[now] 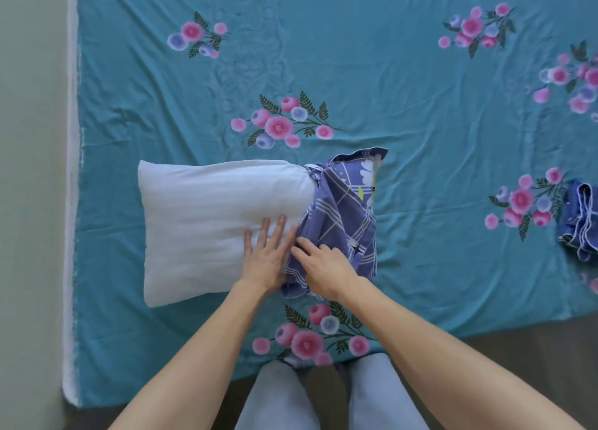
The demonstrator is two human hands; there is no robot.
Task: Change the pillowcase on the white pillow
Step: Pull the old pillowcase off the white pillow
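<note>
**Pillow partly covered; both hands at the pillowcase edge**

A white pillow (220, 225) is being kept flat on a bed covered by a teal floral sheet (420, 122), lying lengthwise across the sheet. Its right end is being enclosed by a blue checked pillowcase (343, 216), which is bunched there; the greater part of the pillow, to the left of the bunched fabric, is being left bare. One corner of the pillowcase is being held up in a peak at the far right end of the pillow.

The left hand (267, 258) is being laid flat on the pillow's near right portion, fingers straight and spread, palm down, just beside the pillowcase edge. The right hand (323, 264) is being rested on the near part of the pillowcase, just right of the left hand, with its fingers curled into the gathered fabric at the edge, so that the cloth is being pinched.

A second piece of folded blue fabric (581, 222) is being kept on the sheet well to the right of the pillow, partly cut off by the frame edge. Light blue trousered legs (281, 400) are being seen at the near edge of the bed, below the pillow.
</note>
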